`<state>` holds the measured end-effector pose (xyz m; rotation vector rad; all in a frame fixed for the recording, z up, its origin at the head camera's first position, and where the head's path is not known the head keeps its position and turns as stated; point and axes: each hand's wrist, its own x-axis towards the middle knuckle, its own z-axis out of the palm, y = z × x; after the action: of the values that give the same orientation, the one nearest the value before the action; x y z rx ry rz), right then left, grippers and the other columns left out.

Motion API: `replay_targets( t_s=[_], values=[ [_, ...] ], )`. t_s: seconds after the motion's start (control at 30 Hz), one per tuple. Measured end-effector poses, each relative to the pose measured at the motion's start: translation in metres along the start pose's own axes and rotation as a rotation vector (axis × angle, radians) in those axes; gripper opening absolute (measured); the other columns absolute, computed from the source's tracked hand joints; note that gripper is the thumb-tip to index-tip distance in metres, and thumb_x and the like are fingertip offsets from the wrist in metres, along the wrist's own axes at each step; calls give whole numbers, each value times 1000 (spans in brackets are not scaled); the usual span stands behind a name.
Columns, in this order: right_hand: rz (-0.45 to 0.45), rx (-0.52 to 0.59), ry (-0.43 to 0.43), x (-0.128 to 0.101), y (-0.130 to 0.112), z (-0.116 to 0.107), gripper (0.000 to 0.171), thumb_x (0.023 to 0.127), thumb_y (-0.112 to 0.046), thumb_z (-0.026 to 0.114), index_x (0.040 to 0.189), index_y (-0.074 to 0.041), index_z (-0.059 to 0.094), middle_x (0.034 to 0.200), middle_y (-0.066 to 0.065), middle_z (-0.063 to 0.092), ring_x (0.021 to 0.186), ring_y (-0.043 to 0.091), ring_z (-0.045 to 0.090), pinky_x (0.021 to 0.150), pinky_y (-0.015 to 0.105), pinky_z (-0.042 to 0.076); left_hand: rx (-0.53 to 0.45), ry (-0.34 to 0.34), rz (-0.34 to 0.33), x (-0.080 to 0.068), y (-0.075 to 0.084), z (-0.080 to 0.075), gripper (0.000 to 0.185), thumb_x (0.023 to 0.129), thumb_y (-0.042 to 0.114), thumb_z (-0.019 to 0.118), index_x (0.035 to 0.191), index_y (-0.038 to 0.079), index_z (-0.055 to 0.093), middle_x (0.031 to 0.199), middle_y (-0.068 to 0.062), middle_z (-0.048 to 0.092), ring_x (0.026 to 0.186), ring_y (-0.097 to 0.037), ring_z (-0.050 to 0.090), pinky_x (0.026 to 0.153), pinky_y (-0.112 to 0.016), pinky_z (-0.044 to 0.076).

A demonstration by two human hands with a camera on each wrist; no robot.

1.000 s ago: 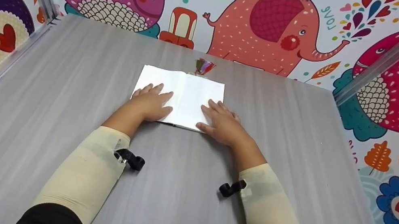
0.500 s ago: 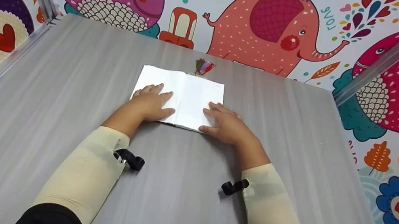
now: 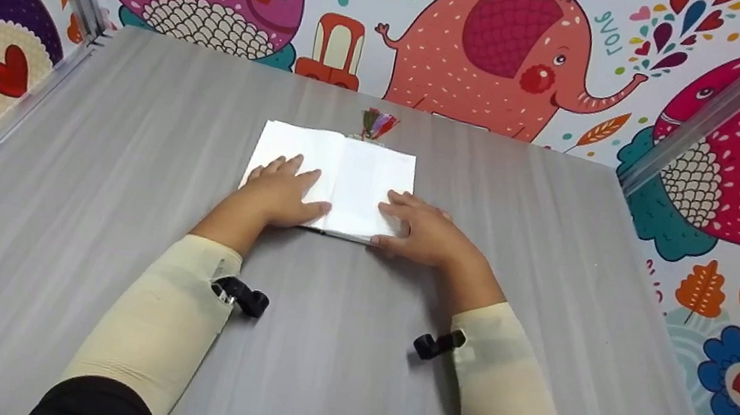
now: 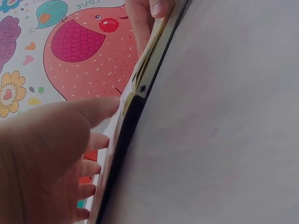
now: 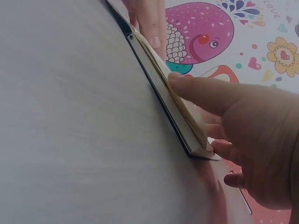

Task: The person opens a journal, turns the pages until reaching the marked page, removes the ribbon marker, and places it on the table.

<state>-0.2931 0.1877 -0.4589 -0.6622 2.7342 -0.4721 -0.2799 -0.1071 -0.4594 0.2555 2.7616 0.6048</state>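
Observation:
An open book (image 3: 363, 183) with blank white pages lies on the grey table (image 3: 314, 350) in the head view. My left hand (image 3: 281, 193) rests with spread fingers on the left page, its thumb reaching toward the centre fold. At the right page's outer edge is my right hand (image 3: 425, 232), fingertips on the paper and thumb at the near edge. The right wrist view shows that thumb (image 5: 196, 91) against the upper leaves of the page block (image 5: 163, 95). A dark cover (image 4: 128, 126) shows under the pages in the left wrist view.
A multicoloured tassel (image 3: 378, 125) lies just beyond the book's far edge. Cartoon-printed walls (image 3: 488, 53) and metal posts (image 3: 731, 104) border the table. Black wrist cameras (image 3: 242, 295) stick out from the cream sleeves (image 3: 157, 314).
My right hand has shifted slightly right, toward the right page's outer edge. My left thumb has slid a little toward the fold. The book stays in place.

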Motion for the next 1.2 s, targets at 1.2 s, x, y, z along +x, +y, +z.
replay_targets(
  t_s=[1.2],
  values=[
    [7,24,326,7,-11,5,72,101,-58,65,162,-23,49,170,4,47,160,28,42,130,64,30,17,79,-24,3,11,12,123,80,88,64,169,10,31,179,-27,12,166,-52,6,132,-73,7]
  ],
)
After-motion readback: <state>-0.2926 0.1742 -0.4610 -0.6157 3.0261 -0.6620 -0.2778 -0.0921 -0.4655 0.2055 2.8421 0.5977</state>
